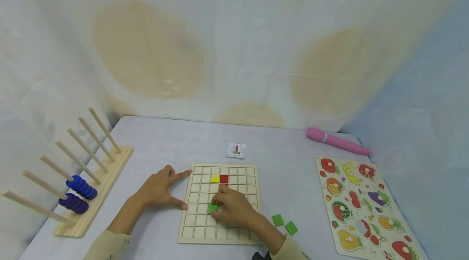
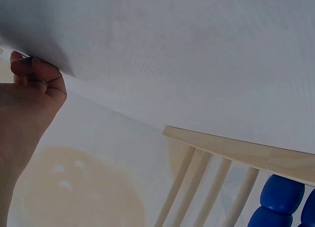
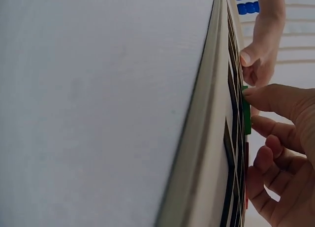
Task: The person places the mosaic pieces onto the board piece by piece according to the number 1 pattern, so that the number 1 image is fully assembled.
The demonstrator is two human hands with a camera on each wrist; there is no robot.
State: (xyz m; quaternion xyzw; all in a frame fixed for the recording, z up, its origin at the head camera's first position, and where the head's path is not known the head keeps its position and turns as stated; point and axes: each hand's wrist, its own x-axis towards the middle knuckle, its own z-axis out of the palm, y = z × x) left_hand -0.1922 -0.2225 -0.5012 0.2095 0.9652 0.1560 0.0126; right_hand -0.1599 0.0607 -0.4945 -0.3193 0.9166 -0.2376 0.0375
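Note:
A wooden grid board (image 1: 218, 235) lies on the table. My right hand (image 1: 234, 208) is over its middle, with thumb and index finger pinching a green square tile (image 1: 213, 208) at the grid. In the right wrist view that green tile (image 3: 247, 116) stands between the two fingertips, close over the board. A yellow tile (image 1: 215, 178) and a red tile (image 1: 224, 179) sit side by side in the grid; more red shows just below, partly hidden by my fingers. My left hand (image 1: 158, 188) is at the board's left edge, thumb and index finger spread against it.
Two loose green tiles (image 1: 284, 224) lie right of the board. Behind it is a small pattern card (image 1: 236, 150). A peg rack (image 1: 106, 180) with blue and purple beads stands left. A fruit puzzle (image 1: 360, 207) and a pink marker-shaped stick (image 1: 338, 141) lie right.

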